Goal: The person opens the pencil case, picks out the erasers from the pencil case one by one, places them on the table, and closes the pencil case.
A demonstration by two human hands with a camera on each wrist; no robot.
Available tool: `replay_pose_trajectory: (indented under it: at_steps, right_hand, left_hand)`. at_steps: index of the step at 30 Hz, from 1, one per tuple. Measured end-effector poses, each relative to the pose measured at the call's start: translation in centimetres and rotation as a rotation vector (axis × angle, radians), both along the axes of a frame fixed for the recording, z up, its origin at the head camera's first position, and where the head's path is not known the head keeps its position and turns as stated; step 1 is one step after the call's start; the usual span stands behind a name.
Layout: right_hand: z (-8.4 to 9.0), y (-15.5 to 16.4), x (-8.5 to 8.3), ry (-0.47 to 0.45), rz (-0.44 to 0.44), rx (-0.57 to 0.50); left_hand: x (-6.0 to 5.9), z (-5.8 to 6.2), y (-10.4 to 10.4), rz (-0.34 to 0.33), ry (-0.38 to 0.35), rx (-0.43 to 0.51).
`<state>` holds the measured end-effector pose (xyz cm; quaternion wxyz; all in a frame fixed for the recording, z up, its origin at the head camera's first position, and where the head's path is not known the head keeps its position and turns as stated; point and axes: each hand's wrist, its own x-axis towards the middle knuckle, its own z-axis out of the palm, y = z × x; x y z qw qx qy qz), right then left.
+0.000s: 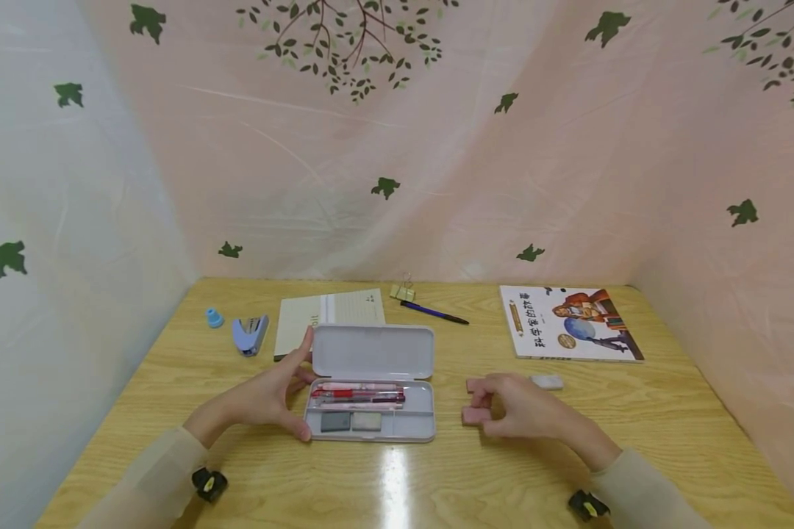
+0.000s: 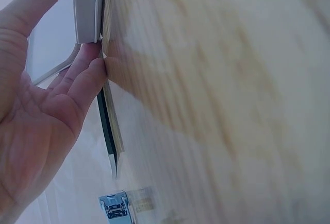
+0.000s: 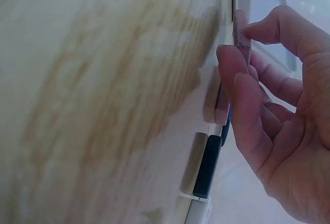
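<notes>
An open white pencil case [image 1: 414, 426] lies with its lid [image 1: 373, 353] folded back. Several red and pink pens [image 1: 357, 395] fill its long compartment; a dark grey eraser [image 1: 335, 422] and a pale grey eraser [image 1: 367, 421] sit in front of them. My left hand [image 1: 271, 397] holds the case's left end, thumb at the front corner and fingers by the hinge. Right of the case, my right hand [image 1: 526, 408] pinches a pink eraser [image 3: 242, 28] between thumb and fingertips. Just behind it lies another pink eraser [image 1: 472, 385].
A dark eraser [image 3: 209, 167] and a white eraser [image 1: 548, 382] lie beyond the right hand. Along the back are a notebook [image 1: 353, 307], a binder clip [image 1: 402, 292], a blue pen [image 1: 434, 313] and a picture book [image 1: 572, 323]. At left stand a blue stapler [image 1: 250, 335] and a small blue cone-shaped object [image 1: 214, 317].
</notes>
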<state>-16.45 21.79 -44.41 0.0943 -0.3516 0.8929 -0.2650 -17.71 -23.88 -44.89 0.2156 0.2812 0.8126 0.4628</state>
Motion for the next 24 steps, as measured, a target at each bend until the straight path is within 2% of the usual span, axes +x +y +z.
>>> replay_pose_trajectory:
  at_steps: [10,17,24]
  right_hand:
    - [-0.1,0.8,-0.1,0.006,-0.007,0.006]
    - [0.2,1.9,-0.2,-0.146,-0.083,-0.119]
    - [0.7,1.9,-0.3,-0.096,-0.101,-0.255]
  left_hand:
    - [0.0,0.0,0.0,0.003,0.007,-0.007]
    - [-0.1,-0.2,-0.1,-0.001,0.002,0.002]
    - [-0.1,-0.4,-0.2,0.003,0.002,0.0]
